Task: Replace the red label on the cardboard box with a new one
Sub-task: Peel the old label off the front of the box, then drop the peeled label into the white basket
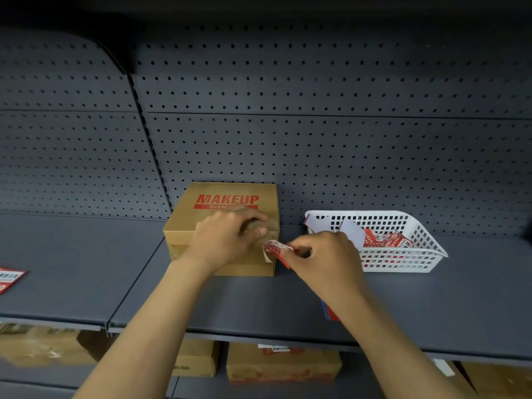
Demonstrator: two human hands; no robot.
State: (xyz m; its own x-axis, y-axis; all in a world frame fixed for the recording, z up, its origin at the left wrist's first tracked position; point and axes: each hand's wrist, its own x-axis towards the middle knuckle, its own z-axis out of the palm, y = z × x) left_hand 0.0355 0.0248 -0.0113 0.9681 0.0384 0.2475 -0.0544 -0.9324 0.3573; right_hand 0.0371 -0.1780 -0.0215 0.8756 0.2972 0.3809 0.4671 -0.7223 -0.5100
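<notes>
A brown cardboard box (184,223) printed "MAKEUP" in red stands on the dark shelf (86,269) against the pegboard. My left hand (227,237) presses flat on the box's top front edge. At the box's front right corner my right hand (325,257) pinches a red label (277,249), which curls away from the front face, its white back showing. Whether one end still sticks to the box I cannot tell.
A white perforated basket (403,257) with several red labels and white backing sheets sits right of the box. A red label sheet (10,279) lies at the shelf's far left; another red sheet (329,312) lies under my right forearm. Cardboard boxes (282,367) fill the shelf below.
</notes>
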